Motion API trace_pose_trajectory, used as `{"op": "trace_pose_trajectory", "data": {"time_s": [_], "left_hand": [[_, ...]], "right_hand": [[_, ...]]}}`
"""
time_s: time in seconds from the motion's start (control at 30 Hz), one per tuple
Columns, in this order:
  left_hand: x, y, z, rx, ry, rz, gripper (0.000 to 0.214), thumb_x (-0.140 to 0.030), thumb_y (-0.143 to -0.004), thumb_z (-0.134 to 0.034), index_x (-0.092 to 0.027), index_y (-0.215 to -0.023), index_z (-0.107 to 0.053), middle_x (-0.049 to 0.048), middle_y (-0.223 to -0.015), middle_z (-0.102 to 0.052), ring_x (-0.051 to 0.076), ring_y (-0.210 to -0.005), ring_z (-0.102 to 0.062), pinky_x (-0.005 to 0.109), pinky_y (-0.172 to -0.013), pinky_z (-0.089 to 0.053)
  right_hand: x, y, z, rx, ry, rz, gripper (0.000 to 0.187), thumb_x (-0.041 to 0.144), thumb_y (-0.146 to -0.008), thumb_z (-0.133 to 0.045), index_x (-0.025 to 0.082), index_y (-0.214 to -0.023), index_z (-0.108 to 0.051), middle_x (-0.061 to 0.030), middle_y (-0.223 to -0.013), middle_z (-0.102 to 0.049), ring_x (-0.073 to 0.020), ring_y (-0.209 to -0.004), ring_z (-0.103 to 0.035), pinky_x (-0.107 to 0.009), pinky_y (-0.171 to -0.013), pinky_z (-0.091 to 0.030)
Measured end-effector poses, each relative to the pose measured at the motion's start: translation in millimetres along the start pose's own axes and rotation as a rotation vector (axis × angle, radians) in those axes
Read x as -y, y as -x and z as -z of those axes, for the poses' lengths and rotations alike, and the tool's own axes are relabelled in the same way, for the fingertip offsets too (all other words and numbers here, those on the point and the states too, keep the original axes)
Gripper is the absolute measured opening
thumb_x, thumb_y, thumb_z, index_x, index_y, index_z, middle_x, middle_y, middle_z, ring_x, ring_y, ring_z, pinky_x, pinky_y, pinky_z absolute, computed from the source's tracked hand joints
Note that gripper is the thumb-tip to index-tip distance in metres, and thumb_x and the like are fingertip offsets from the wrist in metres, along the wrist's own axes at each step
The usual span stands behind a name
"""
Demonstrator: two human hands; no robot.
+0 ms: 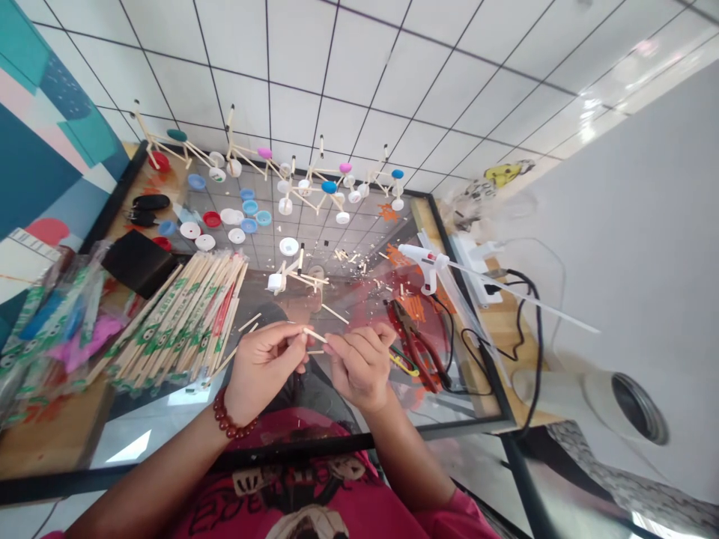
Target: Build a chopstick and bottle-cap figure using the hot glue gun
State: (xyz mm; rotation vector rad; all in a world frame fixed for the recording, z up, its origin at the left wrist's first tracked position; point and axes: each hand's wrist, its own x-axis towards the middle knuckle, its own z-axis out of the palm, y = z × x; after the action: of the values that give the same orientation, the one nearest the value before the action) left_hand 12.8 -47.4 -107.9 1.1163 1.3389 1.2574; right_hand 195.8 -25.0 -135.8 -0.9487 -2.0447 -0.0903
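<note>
My left hand and my right hand meet above the glass table, both pinched on one short wooden stick between their fingertips. A red bead bracelet circles my left wrist. Just beyond my hands lies a small stick-and-cap model. Left of my left hand sits a pile of wrapped chopsticks.
A white glue gun and red pliers lie to the right, with black cables and a power strip. Bottle caps and finished stick models fill the far side. A black box sits left.
</note>
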Motion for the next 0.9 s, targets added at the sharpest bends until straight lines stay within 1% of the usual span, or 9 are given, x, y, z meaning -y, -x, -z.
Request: {"op": "trace_pose_trajectory", "data": {"time_s": [0.1,0.2,0.3,0.43,0.53,0.7,0.77,0.83,0.9], "left_hand": [[1,-1,-2.0,0.002,0.039,0.049,0.012,-0.031,-0.085,-0.078,-0.023,-0.088,-0.085,0.0021,-0.065,-0.076,0.015,-0.047,-0.066,0.025,-0.045,-0.058],[3,-2,-0.1,0.034,-0.024,0.005,0.019,-0.033,-0.092,-0.07,-0.019,-0.088,-0.082,0.0019,-0.064,-0.074,0.013,-0.045,-0.063,0.023,-0.044,-0.054],[3,-2,3.7,0.04,-0.307,-0.218,0.023,-0.028,-0.098,-0.062,-0.019,-0.087,-0.08,0.0024,-0.068,-0.074,0.015,-0.054,-0.067,0.026,-0.053,-0.055],[2,-4,7.3,-0.013,-0.694,-0.542,0.024,-0.018,-0.099,-0.055,-0.023,-0.09,-0.077,0.0045,-0.079,-0.078,0.021,-0.07,-0.074,0.032,-0.066,-0.058],[3,-6,9.5,-0.036,-0.788,-0.635,0.026,-0.014,-0.1,-0.053,-0.026,-0.094,-0.075,0.004,-0.081,-0.078,0.022,-0.07,-0.074,0.034,-0.067,-0.059],[2,-8,15.9,0.039,-0.734,-0.69,0.024,-0.013,-0.102,-0.054,-0.025,-0.111,-0.073,0.0052,-0.092,-0.08,0.02,-0.079,-0.077,0.031,-0.072,-0.062],[0,-9,18.9,0.055,-0.849,-0.747,0.019,-0.015,-0.101,-0.056,-0.022,-0.107,-0.073,0.0052,-0.089,-0.078,0.02,-0.076,-0.075,0.032,-0.069,-0.059],[-3,-10,21.2,0.088,-1.019,-0.828,0.017,-0.016,-0.1,-0.057,-0.022,-0.094,-0.072,0.0035,-0.08,-0.074,0.02,-0.07,-0.072,0.033,-0.064,-0.055],[-7,-11,22.1,0.125,-1.154,-0.888,0.023,-0.015,-0.098,-0.057,-0.023,-0.08,-0.068,0.0018,-0.072,-0.068,0.02,-0.064,-0.066,0.035,-0.06,-0.051]], "right_hand": [[-1,-1,0,-0.006,0.036,0.033,0.004,0.016,-0.102,-0.068,0.02,-0.103,-0.07,0.0047,-0.069,-0.07,-0.0135,-0.071,-0.06,-0.04,-0.081,-0.03],[0,-2,1,-0.022,0.052,0.069,0.006,0.014,-0.101,-0.067,0.019,-0.103,-0.069,0.0044,-0.069,-0.07,-0.0135,-0.072,-0.06,-0.04,-0.08,-0.03],[1,-4,2,-0.008,0.054,0.082,0.006,0.013,-0.102,-0.064,0.018,-0.101,-0.068,0.0043,-0.066,-0.066,-0.0135,-0.068,-0.057,-0.04,-0.077,-0.029],[4,-3,0,0.02,0.058,0.085,0.008,0.012,-0.1,-0.062,0.019,-0.102,-0.066,0.0057,-0.065,-0.063,-0.0137,-0.065,-0.053,-0.038,-0.077,-0.029],[5,-1,-2,0.021,0.06,0.068,0.011,0.012,-0.097,-0.063,0.022,-0.102,-0.065,0.0065,-0.066,-0.062,-0.0141,-0.066,-0.052,-0.037,-0.078,-0.03],[2,0,-3,0.033,0.054,-0.01,0.009,0.014,-0.098,-0.063,0.023,-0.1,-0.064,0.0055,-0.068,-0.063,-0.0155,-0.069,-0.053,-0.037,-0.078,-0.031],[-1,0,-2,0.028,0.078,0.02,0.011,0.014,-0.099,-0.062,0.024,-0.099,-0.066,0.0053,-0.067,-0.062,-0.0158,-0.069,-0.054,-0.038,-0.078,-0.031],[-4,0,0,0.019,0.091,0.07,0.015,0.013,-0.1,-0.06,0.024,-0.097,-0.068,0.0046,-0.067,-0.063,-0.016,-0.072,-0.056,-0.04,-0.079,-0.032],[-6,1,3,0.009,0.083,0.128,0.02,0.012,-0.101,-0.056,0.025,-0.096,-0.07,0.0033,-0.069,-0.064,-0.0163,-0.074,-0.056,-0.041,-0.083,-0.035]]}}
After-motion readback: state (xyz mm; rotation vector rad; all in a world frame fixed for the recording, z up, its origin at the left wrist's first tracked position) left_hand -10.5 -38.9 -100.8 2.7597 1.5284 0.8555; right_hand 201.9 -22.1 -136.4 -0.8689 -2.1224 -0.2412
